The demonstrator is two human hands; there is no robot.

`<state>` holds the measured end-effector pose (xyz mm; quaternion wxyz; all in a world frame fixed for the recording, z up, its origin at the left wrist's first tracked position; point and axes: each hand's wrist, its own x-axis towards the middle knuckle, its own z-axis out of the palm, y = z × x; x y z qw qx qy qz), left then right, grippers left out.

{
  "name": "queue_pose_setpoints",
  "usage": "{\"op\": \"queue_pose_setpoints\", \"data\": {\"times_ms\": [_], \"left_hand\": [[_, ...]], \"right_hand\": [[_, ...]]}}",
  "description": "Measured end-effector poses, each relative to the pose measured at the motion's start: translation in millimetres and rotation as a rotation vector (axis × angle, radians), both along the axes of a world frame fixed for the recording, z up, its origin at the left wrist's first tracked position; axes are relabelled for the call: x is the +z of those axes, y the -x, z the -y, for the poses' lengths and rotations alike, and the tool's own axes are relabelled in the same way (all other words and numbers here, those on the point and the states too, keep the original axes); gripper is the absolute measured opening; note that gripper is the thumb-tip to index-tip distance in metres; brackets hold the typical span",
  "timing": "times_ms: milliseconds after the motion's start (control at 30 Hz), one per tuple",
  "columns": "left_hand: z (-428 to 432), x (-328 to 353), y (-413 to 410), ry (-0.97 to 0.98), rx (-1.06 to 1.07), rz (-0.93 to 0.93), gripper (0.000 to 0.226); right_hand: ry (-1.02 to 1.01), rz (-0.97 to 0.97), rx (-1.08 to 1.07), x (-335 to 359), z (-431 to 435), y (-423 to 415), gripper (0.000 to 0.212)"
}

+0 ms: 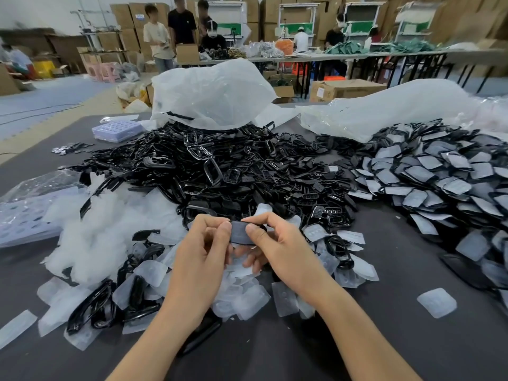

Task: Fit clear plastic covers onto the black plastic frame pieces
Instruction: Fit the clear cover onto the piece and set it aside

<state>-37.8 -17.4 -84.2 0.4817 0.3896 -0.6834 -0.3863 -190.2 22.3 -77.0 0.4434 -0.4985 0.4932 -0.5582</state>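
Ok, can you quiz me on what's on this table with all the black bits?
1. True or false: the left hand and the right hand both pinch one black piece.
2. Where is the heap of covered pieces? A. on the person's right. B. inside a cardboard box. C. on the floor.
3. Fill the gap: the lone clear cover lies by itself on the dark ____.
Key: 1 true; 2 A; 3 table.
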Motion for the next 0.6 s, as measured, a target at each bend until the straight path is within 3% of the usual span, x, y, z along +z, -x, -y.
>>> {"op": "queue_pose_setpoints", "data": {"times_ms": [67, 200, 367, 467, 533, 600], "left_hand": [[0, -2, 1, 0.002, -0.002, 0.014, 0.019], [-8, -1, 4, 0.020, -0.037, -0.041, 0.023], [-14, 4, 4, 0.048, -0.051, -0.065, 0.028], [-13, 4, 3, 0.069, -0.022, -0.039, 0.029], [-15, 5, 3, 0.089, -0.019, -0.003, 0.024], [-15, 3, 3, 0.133, -0.056, 0.091, 0.016]], "right_hand": [[-0.012, -0.070, 0.002, -3, -2, 0, 0.009], [-0.003, -0.007, -0.097, -5, -9, 13, 0.010], [0.241, 0.244, -0.753, 38, -10, 113, 0.017], [0.268, 0.382, -1.093, 65, -20, 175, 0.061], [0.189, 0.365, -1.177, 62, -30, 187, 0.068], [0.125, 0.270, -1.138, 46, -36, 175, 0.062]]}}
